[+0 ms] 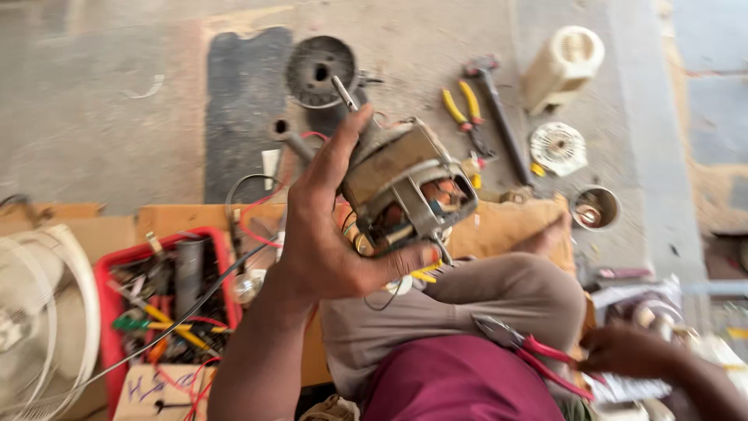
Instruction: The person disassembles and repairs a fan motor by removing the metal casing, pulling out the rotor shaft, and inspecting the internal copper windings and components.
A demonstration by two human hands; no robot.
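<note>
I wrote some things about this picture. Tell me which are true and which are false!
1. The left hand holds a small electric motor. True.
2. The right hand holds a hammer. False: it holds red-handled pliers.
3. The yellow-handled pliers lie on the floor. True.
4. The red basket is empty. False: it is full of tools and wires.
5. The motor rests on the floor. False: it is held up in the air.
</note>
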